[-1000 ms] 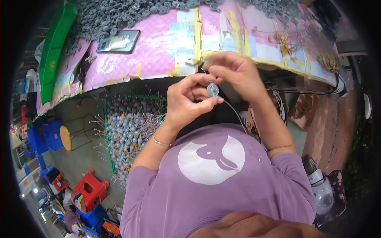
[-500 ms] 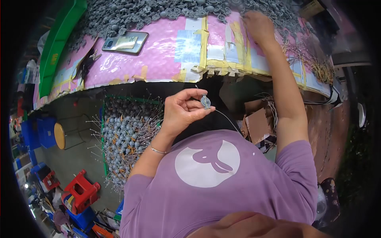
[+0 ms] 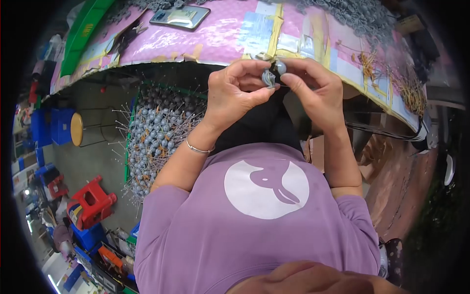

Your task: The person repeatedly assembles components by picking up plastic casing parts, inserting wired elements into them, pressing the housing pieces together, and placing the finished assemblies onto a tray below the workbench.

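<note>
Between the thumb and fingers of my left hand [image 3: 235, 90] is a small grey round piece [image 3: 268, 78] with a ridged, folded-looking surface. My right hand [image 3: 316, 90] pinches a smooth grey domed piece [image 3: 280, 67]. The two pieces are close together, just in front of the table's taped edge. My left fingertips partly cover the ridged piece. Both hands are over my dark-trousered lap.
Heaped grey round pieces [image 3: 360, 22] lie on the pink-covered table [image 3: 208, 44], with a phone [image 3: 180, 17] near them. Below left, a crate [image 3: 159, 132] holds many grey balls on thin stems. A bundle of thin stems [image 3: 411, 93] hangs at the table's right. A red stool [image 3: 93, 201] stands lower left.
My right hand has come back from the heap with a smooth grey piece and now meets my left hand. The left hand has moved up and right. The view has shifted.
</note>
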{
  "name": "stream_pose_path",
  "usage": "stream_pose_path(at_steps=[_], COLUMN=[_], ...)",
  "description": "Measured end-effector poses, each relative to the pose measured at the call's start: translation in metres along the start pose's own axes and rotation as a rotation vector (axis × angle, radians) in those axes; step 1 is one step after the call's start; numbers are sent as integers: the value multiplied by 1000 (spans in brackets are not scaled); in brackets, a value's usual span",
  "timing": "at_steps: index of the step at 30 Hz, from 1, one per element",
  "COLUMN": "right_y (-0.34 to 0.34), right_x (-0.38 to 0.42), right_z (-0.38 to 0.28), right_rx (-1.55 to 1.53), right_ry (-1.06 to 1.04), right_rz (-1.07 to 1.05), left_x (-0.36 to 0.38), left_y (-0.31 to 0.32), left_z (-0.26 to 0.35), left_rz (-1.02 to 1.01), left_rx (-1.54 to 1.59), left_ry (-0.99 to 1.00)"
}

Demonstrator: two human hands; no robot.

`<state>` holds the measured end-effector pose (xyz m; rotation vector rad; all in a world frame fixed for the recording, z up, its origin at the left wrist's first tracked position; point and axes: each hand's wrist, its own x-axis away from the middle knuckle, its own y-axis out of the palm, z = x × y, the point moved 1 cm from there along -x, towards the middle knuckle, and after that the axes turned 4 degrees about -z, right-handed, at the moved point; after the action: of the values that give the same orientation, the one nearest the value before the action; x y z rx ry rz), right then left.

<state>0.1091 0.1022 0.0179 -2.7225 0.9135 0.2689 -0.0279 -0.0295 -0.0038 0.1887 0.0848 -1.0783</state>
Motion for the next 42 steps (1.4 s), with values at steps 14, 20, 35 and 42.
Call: stream_pose_path(at_steps=[14, 20, 35, 42], right_y=[9, -8, -6, -22], right_x=[17, 7, 1, 15], right_z=[-2, 15, 45, 43], right_rx=[15, -292, -832, -461], right_ry=[170, 186, 229, 40], right_rz=[-16, -63, 18, -53], left_x=[7, -7, -28, -13], left_y=[17, 14, 33, 26], left_z=[6, 6, -4, -12], left_rz=[49, -5, -24, -10], left_rx=[-656, -459, -105, -330], left_ry=[394, 158, 1, 302])
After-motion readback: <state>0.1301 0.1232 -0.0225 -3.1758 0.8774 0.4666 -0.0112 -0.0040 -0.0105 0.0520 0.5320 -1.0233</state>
